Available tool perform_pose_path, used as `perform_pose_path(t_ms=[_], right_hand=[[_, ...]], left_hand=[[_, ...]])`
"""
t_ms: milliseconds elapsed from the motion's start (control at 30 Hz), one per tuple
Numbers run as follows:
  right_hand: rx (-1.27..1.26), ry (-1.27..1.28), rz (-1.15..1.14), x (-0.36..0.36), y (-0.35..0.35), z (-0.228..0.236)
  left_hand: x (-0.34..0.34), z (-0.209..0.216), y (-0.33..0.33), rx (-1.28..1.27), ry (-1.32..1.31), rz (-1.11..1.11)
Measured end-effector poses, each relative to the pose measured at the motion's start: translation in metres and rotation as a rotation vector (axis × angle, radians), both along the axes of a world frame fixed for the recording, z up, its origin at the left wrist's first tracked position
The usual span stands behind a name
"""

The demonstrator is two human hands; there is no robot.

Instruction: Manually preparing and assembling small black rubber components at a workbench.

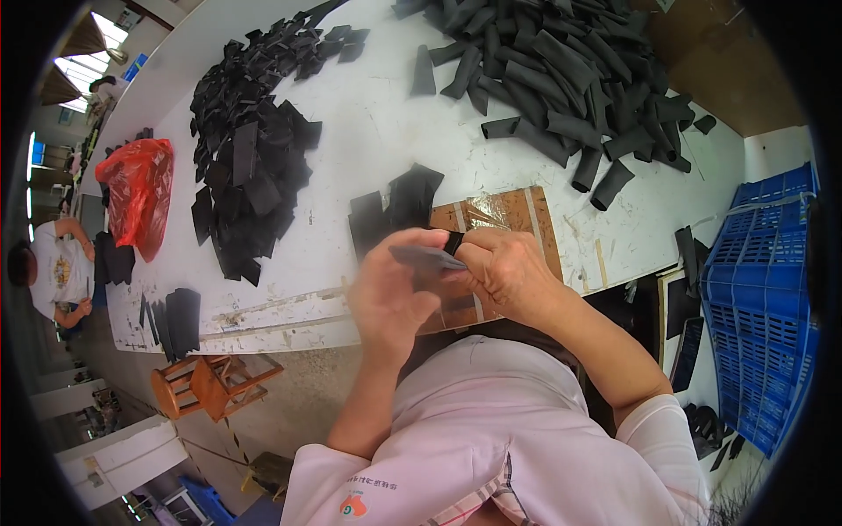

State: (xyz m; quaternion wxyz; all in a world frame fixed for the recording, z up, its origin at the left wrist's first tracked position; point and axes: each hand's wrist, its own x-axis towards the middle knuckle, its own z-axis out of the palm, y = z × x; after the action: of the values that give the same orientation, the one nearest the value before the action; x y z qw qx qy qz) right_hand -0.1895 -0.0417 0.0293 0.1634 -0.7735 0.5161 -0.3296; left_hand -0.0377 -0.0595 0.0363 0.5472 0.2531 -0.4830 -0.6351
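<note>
head view: our right hand (510,273) pinches a dark strip (426,258), its long axis running left, between our left hand's (384,294) spread, ungripping thumb and fingers.

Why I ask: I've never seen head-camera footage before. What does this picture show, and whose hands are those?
There is no machine here. A person wears a fisheye camera on their head, looking down, so straight edges bend near the rim. The left hand and right hand are the wearer's own, bare. The right pinches a thin dark piece; the left, blurred, is spread beside it. On the white table lie a heap of flat black pieces to the left, a heap of black tubes to the right, and a red plastic bag at far left. A blue crate stands at right.
</note>
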Motion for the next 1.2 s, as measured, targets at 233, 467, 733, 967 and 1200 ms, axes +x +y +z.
perform_pose_path(t_ms=[233,467,733,967,1200], right_hand=[[0.018,-0.441,0.091,-0.001,-0.001,-0.031],[0.075,-0.119,0.074,-0.009,-0.004,-0.007],[0.005,0.084,0.063,-0.002,-0.007,0.009],[0.000,-0.139,0.069,0.002,-0.003,-0.013],[-0.020,-0.190,0.172,-0.015,-0.026,0.056]], left_hand=[[-0.013,0.033,-0.016,-0.311,-0.552,-0.136],[-0.006,0.023,-0.007,-0.201,-0.166,-0.089],[0.005,0.010,-0.006,0.165,0.207,0.042],[0.012,0.009,-0.013,-0.133,-0.016,0.087],[0.046,-0.053,-0.011,0.116,-0.715,0.552]])
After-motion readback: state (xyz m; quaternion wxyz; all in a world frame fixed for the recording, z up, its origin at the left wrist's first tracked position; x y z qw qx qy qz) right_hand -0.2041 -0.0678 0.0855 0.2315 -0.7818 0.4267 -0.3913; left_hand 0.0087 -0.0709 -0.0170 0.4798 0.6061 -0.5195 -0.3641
